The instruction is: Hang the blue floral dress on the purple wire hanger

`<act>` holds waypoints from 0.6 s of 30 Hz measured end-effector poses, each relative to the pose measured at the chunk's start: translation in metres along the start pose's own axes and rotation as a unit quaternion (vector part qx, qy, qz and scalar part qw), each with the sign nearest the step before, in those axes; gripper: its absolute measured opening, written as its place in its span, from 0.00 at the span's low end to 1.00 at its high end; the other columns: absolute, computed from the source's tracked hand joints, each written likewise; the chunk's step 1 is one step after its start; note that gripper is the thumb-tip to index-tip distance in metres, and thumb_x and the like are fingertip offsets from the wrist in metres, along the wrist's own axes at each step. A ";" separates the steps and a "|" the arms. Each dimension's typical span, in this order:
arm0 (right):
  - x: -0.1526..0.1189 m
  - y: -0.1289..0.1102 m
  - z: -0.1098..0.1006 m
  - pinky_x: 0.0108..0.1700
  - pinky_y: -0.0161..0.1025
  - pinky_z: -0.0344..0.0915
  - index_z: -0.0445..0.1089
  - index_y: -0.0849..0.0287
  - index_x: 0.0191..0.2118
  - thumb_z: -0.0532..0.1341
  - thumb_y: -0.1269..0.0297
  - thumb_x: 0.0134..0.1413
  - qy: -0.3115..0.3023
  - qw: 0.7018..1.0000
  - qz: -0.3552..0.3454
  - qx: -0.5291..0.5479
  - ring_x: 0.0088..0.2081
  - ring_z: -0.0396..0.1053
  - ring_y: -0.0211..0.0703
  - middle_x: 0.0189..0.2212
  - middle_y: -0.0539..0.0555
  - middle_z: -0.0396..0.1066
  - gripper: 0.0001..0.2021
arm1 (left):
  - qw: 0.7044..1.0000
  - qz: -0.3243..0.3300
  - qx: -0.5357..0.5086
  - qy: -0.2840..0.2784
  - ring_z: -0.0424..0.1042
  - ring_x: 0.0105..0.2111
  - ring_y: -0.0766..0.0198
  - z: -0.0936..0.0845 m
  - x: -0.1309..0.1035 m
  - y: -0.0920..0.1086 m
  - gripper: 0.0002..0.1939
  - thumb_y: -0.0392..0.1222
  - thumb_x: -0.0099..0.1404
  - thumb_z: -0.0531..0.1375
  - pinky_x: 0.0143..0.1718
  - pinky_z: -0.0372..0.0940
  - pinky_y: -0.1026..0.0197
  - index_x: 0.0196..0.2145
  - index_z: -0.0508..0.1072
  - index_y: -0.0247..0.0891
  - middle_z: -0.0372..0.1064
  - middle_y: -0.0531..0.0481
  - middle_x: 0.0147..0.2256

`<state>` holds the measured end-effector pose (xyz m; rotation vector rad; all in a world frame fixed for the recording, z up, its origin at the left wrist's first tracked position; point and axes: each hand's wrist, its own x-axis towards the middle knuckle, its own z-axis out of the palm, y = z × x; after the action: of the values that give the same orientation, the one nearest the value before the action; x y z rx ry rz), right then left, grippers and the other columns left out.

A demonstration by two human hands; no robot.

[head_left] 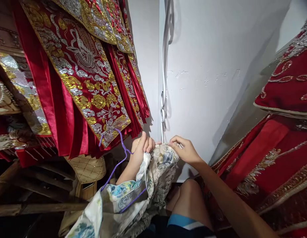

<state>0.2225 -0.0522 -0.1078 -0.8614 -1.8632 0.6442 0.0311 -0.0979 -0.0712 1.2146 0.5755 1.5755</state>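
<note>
A pale garment (165,162) with a blue and cream floral pattern hangs between my two hands, its lower part spread over my lap. My left hand (143,145) is closed around its upper left edge, thumb pointing up. With fingertips pinched, my right hand (184,148) grips the upper right edge. A purple cord (116,164) runs from near my left hand down to the cloth, and a loose end loops up in front of the red embroidery. The fabric partly hides my left fingers.
Red garments with gold and silver embroidery (99,99) hang at the left. Another red beaded garment (264,158) hangs at the right. White wall (200,82) with a vertical cable (164,82) stands ahead. Wooden poles (39,208) and a quilted gold item (87,167) are at lower left.
</note>
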 end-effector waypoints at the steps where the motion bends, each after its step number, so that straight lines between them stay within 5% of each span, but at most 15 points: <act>1: -0.003 0.001 -0.004 0.38 0.39 0.63 0.71 0.56 0.31 0.62 0.54 0.61 -0.003 1.000 0.007 0.026 0.32 0.68 0.43 0.27 0.50 0.72 0.12 | 1.000 0.004 -0.010 0.008 0.51 0.17 0.67 -0.001 -0.002 0.002 0.36 0.67 0.60 0.63 0.33 0.69 0.52 0.11 0.53 0.42 0.46 0.56 0.12; 7: -0.015 0.016 -0.020 0.27 0.36 0.55 0.68 0.57 0.26 0.66 0.46 0.55 0.044 0.988 0.080 0.127 0.23 0.59 0.38 0.20 0.47 0.65 0.19 | 0.991 -0.001 -0.086 0.103 0.41 0.15 0.71 -0.002 -0.003 0.010 0.35 0.66 0.64 0.60 0.25 0.61 0.62 0.19 0.47 0.40 0.35 0.61 0.13; 13: -0.021 0.010 -0.020 0.30 0.36 0.60 0.72 0.56 0.34 0.63 0.44 0.58 -0.012 0.977 0.104 0.188 0.28 0.64 0.40 0.26 0.49 0.69 0.18 | 0.985 0.032 -0.142 0.094 0.36 0.14 0.72 0.002 -0.003 0.006 0.27 0.56 0.64 0.65 0.17 0.49 0.67 0.22 0.55 0.40 0.34 0.63 0.15; 16: -0.023 -0.004 -0.020 0.33 0.36 0.63 0.73 0.57 0.34 0.63 0.46 0.59 -0.056 0.968 0.119 0.215 0.30 0.68 0.42 0.29 0.50 0.72 0.17 | 0.989 -0.007 -0.139 0.058 0.49 0.15 0.72 0.003 0.005 -0.004 0.21 0.53 0.61 0.67 0.22 0.60 0.66 0.25 0.61 0.40 0.46 0.61 0.16; 18: -0.027 -0.009 -0.025 0.30 0.36 0.63 0.73 0.58 0.29 0.66 0.47 0.56 -0.014 0.957 0.152 0.249 0.27 0.67 0.41 0.25 0.50 0.71 0.18 | 0.994 -0.027 -0.099 0.024 0.67 0.23 0.68 -0.004 0.012 -0.012 0.15 0.51 0.58 0.69 0.33 0.68 0.62 0.32 0.69 0.42 0.64 0.55 0.24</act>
<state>0.2504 -0.0775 -0.1056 -0.8033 -1.4967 1.2584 0.0324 -0.0814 -0.0773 1.0079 0.4670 1.5800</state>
